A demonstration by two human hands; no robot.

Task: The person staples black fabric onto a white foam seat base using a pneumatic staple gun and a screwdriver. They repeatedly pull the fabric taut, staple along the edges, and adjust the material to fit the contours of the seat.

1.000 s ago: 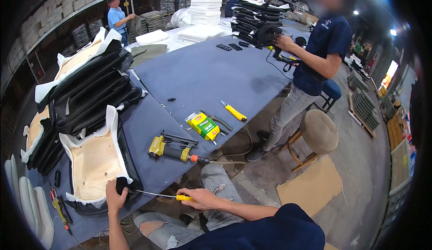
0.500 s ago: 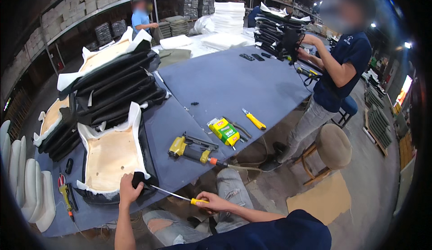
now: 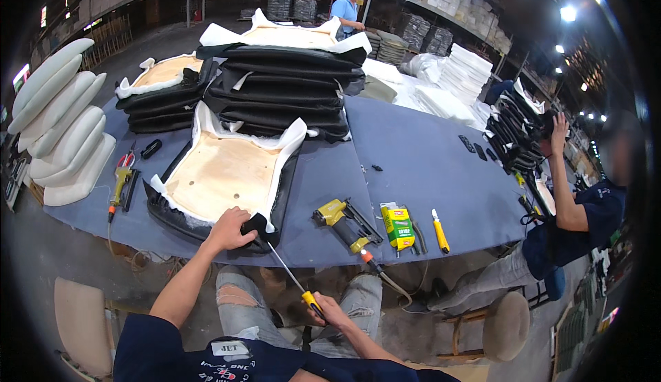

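A seat cushion lies upside down at the table's near edge. Its pale wooden board [image 3: 227,175] is bordered by white padding [image 3: 292,138] and a black cover [image 3: 281,199]. My left hand [image 3: 231,230] is closed on a fold of that cover at the near right corner. In my right hand [image 3: 330,310], over my lap, is the yellow handle of a screwdriver [image 3: 289,268]. Its long shaft slants up and left to the gripped corner, where the tip is hidden by the black cover.
Right of the cushion lie a staple gun [image 3: 344,224] with its hose, a green-yellow box [image 3: 396,227] and a yellow utility knife [image 3: 440,230]. A second air tool [image 3: 122,182] is at left. Stacked black cushions [image 3: 282,93] rise behind. A co-worker [image 3: 571,203] stands at far right.
The view has swung left, so the table and cushion appear farther right. Both my hands keep their holds on the cover and screwdriver. The co-worker at right has raised an arm.
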